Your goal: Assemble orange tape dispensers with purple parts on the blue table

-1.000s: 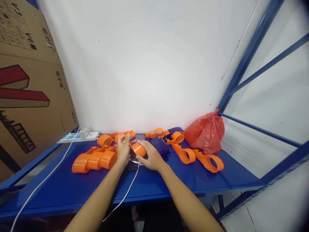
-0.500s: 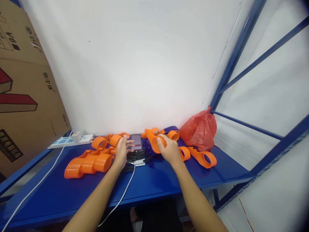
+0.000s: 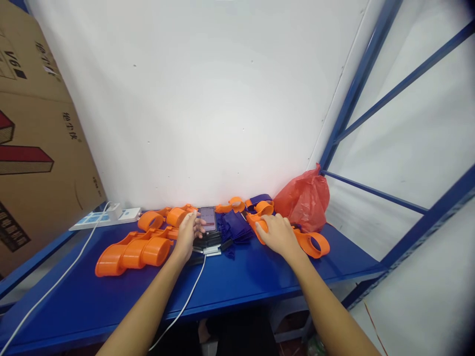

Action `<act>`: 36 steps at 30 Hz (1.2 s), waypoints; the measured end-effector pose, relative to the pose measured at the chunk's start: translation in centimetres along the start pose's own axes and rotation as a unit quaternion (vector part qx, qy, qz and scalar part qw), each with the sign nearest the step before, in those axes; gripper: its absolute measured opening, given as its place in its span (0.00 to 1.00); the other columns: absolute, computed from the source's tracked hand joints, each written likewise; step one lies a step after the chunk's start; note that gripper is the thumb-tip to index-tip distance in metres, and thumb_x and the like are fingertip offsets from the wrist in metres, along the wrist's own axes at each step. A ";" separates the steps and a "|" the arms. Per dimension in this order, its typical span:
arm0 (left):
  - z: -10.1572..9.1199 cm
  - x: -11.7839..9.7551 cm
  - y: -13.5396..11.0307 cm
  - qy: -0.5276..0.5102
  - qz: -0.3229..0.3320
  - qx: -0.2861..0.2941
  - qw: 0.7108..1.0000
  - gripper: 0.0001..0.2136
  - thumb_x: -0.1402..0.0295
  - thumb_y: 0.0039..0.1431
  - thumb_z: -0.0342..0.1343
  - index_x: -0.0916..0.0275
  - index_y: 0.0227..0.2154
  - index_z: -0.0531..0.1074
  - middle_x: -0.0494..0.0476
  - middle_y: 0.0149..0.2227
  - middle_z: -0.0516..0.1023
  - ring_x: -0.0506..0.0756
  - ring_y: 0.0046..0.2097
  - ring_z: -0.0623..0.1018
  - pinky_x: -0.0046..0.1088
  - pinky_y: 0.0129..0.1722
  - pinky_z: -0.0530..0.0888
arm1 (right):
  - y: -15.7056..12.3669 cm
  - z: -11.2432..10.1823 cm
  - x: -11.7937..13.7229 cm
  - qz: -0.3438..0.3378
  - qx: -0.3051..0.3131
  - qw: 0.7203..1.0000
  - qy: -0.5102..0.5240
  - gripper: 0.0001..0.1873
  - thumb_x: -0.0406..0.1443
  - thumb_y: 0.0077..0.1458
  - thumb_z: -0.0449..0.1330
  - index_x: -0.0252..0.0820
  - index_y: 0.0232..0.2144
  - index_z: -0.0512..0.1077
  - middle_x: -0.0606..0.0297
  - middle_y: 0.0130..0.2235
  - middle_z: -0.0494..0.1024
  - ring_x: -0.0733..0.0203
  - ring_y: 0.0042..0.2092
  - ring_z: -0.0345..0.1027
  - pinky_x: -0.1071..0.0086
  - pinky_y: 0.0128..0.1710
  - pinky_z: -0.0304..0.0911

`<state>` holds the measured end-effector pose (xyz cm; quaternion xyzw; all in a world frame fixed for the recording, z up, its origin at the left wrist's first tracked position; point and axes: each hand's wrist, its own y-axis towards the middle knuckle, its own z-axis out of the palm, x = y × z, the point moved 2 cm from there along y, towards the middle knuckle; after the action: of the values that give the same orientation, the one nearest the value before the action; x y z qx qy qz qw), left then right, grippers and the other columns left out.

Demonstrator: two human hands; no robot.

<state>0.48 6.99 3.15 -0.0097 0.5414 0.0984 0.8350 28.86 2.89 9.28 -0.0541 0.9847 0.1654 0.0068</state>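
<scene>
At the right-middle of the blue table, my right hand [image 3: 277,235] is closed over an orange plastic loop piece [image 3: 256,226], its palm covering part of it. Nothing shows in my left hand [image 3: 188,233]; its fingers are apart and slightly bent, beside the phone [image 3: 208,218]. Below that hand lie several black clips [image 3: 210,241]. Between my hands is a heap of dark purple strips [image 3: 236,227]. More orange loop pieces rest to the left, among them a nested row [image 3: 135,254], and another loop [image 3: 314,244] lies to the right of my right hand.
A red plastic bag [image 3: 306,200] stands at the back right by the blue frame [image 3: 337,133]. At the back left lies a white power strip [image 3: 128,215] with a charger; its white cable [image 3: 59,282] crosses the table. A large cardboard box [image 3: 40,148] stands left.
My right hand has carried the orange loop piece rightward and down to the table, uncovering the purple strips. The fingers of my left hand have curled in slightly.
</scene>
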 end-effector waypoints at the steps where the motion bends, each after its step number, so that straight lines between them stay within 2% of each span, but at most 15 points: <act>1: 0.0 0.0 0.0 0.001 -0.001 0.001 1.000 0.26 0.44 0.52 0.64 0.61 0.41 0.69 0.50 0.28 0.77 0.48 0.21 0.74 0.20 0.18 0.66 | -0.1 0.4 -0.1 -0.016 0.006 1.000 0.002 0.20 0.45 0.69 0.50 0.40 0.44 0.78 0.52 0.46 0.82 0.46 0.49 0.69 0.59 0.47 0.57; 4: 0.1 -0.1 -0.1 0.004 0.003 0.005 1.000 0.25 0.45 0.52 0.64 0.61 0.41 0.69 0.50 0.28 0.77 0.48 0.21 0.74 0.20 0.18 0.66 | -0.8 1.3 -0.4 -0.053 0.023 0.998 -0.004 0.21 0.45 0.70 0.49 0.41 0.48 0.77 0.52 0.48 0.81 0.44 0.51 0.68 0.56 0.49 0.56; 6: 0.2 -0.1 -0.1 0.005 0.009 0.011 1.000 0.25 0.45 0.54 0.63 0.61 0.41 0.69 0.50 0.28 0.77 0.48 0.22 0.74 0.21 0.19 0.67 | -1.4 1.7 -0.7 -0.045 0.024 0.998 -0.021 0.22 0.45 0.71 0.48 0.41 0.50 0.77 0.50 0.49 0.80 0.43 0.51 0.66 0.54 0.50 0.56; 9: 0.2 -0.1 -0.2 0.007 0.012 0.021 1.000 0.25 0.44 0.55 0.62 0.61 0.42 0.69 0.50 0.28 0.78 0.49 0.22 0.75 0.21 0.19 0.67 | -1.3 1.7 -1.0 -0.037 0.018 0.999 -0.033 0.23 0.48 0.69 0.50 0.43 0.48 0.79 0.47 0.49 0.78 0.41 0.52 0.66 0.52 0.51 0.57; 12: 0.2 -0.1 -0.2 0.010 0.012 0.022 1.000 0.25 0.44 0.55 0.62 0.60 0.42 0.69 0.50 0.28 0.78 0.49 0.22 0.75 0.21 0.19 0.67 | 1.0 1.4 -1.5 -0.020 -0.006 1.000 0.007 0.23 0.50 0.70 0.49 0.45 0.47 0.78 0.49 0.50 0.78 0.42 0.52 0.66 0.52 0.52 0.57; 15: 0.2 -0.1 -0.2 0.010 0.009 0.019 1.000 0.25 0.45 0.54 0.63 0.60 0.42 0.69 0.50 0.28 0.78 0.49 0.22 0.75 0.21 0.18 0.66 | 5.5 1.6 -3.0 0.082 -0.027 0.994 0.063 0.24 0.47 0.71 0.45 0.42 0.55 0.73 0.49 0.51 0.79 0.45 0.54 0.69 0.55 0.53 0.60; 17: 0.1 -0.1 -0.1 0.007 0.005 0.018 1.000 0.25 0.45 0.53 0.64 0.60 0.41 0.69 0.49 0.28 0.78 0.49 0.21 0.74 0.21 0.19 0.66 | 8.8 2.5 -4.1 0.140 0.014 0.987 0.081 0.27 0.48 0.69 0.49 0.38 0.60 0.67 0.45 0.56 0.76 0.43 0.57 0.69 0.57 0.52 0.62; 18: 0.1 -0.1 0.0 0.005 0.004 0.016 1.000 0.25 0.46 0.53 0.64 0.60 0.41 0.69 0.49 0.28 0.78 0.48 0.21 0.74 0.21 0.19 0.67 | 10.2 3.2 -4.5 0.164 0.054 0.981 0.086 0.30 0.50 0.68 0.51 0.36 0.61 0.65 0.43 0.57 0.75 0.41 0.59 0.69 0.57 0.52 0.63; 21: -0.2 -0.2 0.1 -0.003 0.002 0.011 1.000 0.25 0.46 0.52 0.65 0.60 0.41 0.69 0.49 0.27 0.77 0.48 0.21 0.74 0.20 0.18 0.66 | 12.8 5.3 -5.3 0.217 0.153 0.960 0.086 0.40 0.55 0.63 0.58 0.33 0.65 0.59 0.38 0.59 0.72 0.38 0.61 0.68 0.56 0.53 0.63; 23: -0.2 -0.2 0.2 -0.005 0.001 0.012 1.000 0.25 0.45 0.51 0.65 0.60 0.41 0.68 0.49 0.27 0.77 0.49 0.21 0.74 0.20 0.18 0.66 | 13.4 6.3 -5.3 0.226 0.176 0.955 0.083 0.43 0.53 0.60 0.62 0.31 0.66 0.56 0.35 0.58 0.72 0.39 0.60 0.70 0.56 0.53 0.64; 26: 0.0 -0.1 0.1 -0.003 -0.001 0.023 1.000 0.25 0.45 0.52 0.64 0.61 0.40 0.68 0.49 0.27 0.77 0.49 0.21 0.74 0.20 0.18 0.66 | 13.3 6.8 -5.2 0.214 0.172 0.959 0.077 0.42 0.50 0.60 0.64 0.32 0.66 0.56 0.36 0.57 0.73 0.40 0.59 0.71 0.57 0.52 0.65; 30: 0.3 0.0 0.0 0.000 0.001 0.030 1.000 0.24 0.45 0.54 0.63 0.61 0.40 0.69 0.50 0.27 0.77 0.49 0.21 0.74 0.20 0.18 0.66 | 13.0 5.0 -5.1 0.194 0.122 0.972 0.053 0.36 0.48 0.60 0.63 0.35 0.62 0.61 0.39 0.56 0.73 0.38 0.58 0.71 0.56 0.52 0.66; 33: 0.3 0.1 0.0 -0.005 0.001 0.031 1.000 0.24 0.45 0.53 0.64 0.60 0.39 0.69 0.50 0.27 0.77 0.49 0.21 0.74 0.20 0.18 0.66 | 13.0 2.1 -4.8 0.193 0.048 0.979 0.037 0.31 0.50 0.61 0.59 0.38 0.59 0.64 0.41 0.54 0.73 0.37 0.56 0.72 0.55 0.50 0.67; 36: 0.3 0.0 -0.1 -0.001 -0.001 0.034 0.999 0.23 0.46 0.53 0.64 0.60 0.38 0.70 0.50 0.27 0.77 0.49 0.21 0.74 0.21 0.18 0.66 | 12.8 -1.2 -3.4 0.191 -0.013 0.980 0.053 0.32 0.53 0.61 0.58 0.39 0.59 0.65 0.42 0.54 0.72 0.38 0.54 0.72 0.55 0.50 0.67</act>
<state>0.75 6.97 3.24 0.0183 0.5431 0.0794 0.8357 30.90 14.94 14.66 0.1264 0.9735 0.1738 -0.0781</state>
